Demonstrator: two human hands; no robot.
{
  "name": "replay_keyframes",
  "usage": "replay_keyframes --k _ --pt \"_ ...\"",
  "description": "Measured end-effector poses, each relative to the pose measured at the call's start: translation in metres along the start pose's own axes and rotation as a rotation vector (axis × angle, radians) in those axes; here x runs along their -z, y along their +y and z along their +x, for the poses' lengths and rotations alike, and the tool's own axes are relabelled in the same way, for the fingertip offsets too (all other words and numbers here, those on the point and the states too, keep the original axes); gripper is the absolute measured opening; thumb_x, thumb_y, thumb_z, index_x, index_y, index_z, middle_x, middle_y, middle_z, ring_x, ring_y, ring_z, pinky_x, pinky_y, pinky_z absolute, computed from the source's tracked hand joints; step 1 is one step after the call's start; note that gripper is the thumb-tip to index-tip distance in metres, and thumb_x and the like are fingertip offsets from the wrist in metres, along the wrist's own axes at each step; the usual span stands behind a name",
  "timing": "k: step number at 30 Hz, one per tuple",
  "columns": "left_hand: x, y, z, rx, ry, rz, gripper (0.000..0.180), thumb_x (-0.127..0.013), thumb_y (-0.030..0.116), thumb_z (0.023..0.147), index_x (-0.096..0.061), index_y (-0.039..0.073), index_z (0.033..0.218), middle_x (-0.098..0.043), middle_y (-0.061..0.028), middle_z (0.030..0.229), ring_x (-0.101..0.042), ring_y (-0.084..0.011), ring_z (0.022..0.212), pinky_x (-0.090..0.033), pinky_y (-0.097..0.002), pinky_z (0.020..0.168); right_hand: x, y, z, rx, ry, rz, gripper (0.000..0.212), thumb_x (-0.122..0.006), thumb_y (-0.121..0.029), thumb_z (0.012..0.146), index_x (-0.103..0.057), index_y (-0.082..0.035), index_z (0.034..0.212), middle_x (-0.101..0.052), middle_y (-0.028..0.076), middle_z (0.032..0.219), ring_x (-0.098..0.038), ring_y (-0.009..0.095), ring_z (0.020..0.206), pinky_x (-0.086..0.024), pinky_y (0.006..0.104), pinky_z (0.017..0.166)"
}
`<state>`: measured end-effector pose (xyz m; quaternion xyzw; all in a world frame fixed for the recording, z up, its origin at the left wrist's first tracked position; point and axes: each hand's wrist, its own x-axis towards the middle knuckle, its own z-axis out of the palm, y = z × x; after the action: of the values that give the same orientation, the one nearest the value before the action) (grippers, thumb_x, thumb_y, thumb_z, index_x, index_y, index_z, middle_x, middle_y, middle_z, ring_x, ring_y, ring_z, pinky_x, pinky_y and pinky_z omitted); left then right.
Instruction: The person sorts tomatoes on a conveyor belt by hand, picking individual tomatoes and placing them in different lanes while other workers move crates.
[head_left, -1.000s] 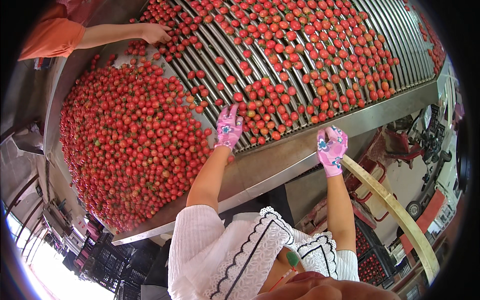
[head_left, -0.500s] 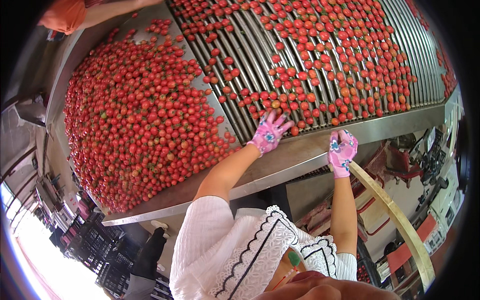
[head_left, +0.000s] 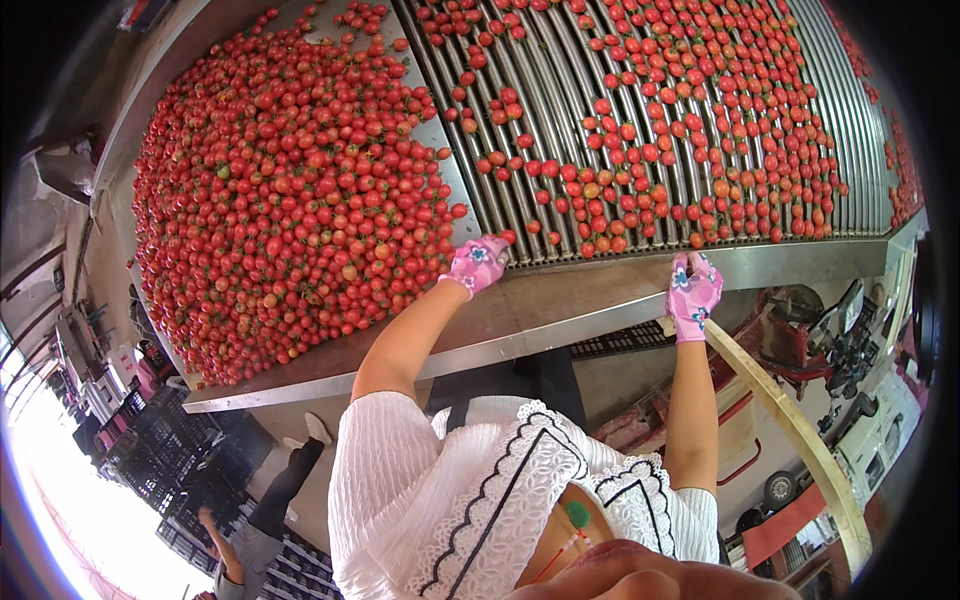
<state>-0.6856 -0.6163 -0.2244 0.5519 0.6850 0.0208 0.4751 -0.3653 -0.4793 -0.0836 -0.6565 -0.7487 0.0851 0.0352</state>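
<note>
My left hand, in a pink floral glove, is over the metal edge between the tomato heap and the rollers. Its fingers are curled in, and a small red tomato shows right at the fingertips; whether they hold it is unclear. At the front metal rail, my right hand in a matching glove has its fingers bent and pressed together; what lies within them is hidden. Red cherry tomatoes form a big heap on the left. More tomatoes are spread over the steel rollers.
A long curved wooden strip runs from beside my right wrist down to the lower right. Black crates are stacked at the lower left, near another person's dark-clad leg. A red vehicle stands beyond the rail at right.
My left hand has moved left from the tomatoes on the rollers to the heap's edge, its spread fingers now curled. My right hand stays at the rail. The co-worker's arm at upper left is gone from view.
</note>
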Motion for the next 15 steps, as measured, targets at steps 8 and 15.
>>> replay_keyframes --k 8,15 --pt "0.038 0.105 0.08 -0.123 0.297 0.032 0.05 -0.047 0.022 0.089 -0.043 0.014 0.139 -0.036 -0.0168 0.147 -0.037 -0.038 0.132 -0.034 -0.0439 0.111 -0.001 0.003 -0.004 -0.028 0.01 -0.021 0.021 -0.058 -0.027 0.087 -0.067 -0.008 0.082 -0.064 0.012 0.077 -0.058 0.032 0.077 -0.044 0.0414 0.077" --pt "0.012 0.087 0.087 -0.254 0.127 0.255 0.06 -0.058 0.024 0.08 -0.044 0.016 0.138 -0.036 -0.0157 0.148 -0.041 -0.0385 0.129 -0.037 -0.0444 0.106 -0.004 0.003 -0.001 0.047 0.015 -0.053 0.023 -0.055 -0.029 0.089 -0.067 -0.009 0.086 -0.065 0.012 0.081 -0.059 0.033 0.082 -0.043 0.042 0.08"
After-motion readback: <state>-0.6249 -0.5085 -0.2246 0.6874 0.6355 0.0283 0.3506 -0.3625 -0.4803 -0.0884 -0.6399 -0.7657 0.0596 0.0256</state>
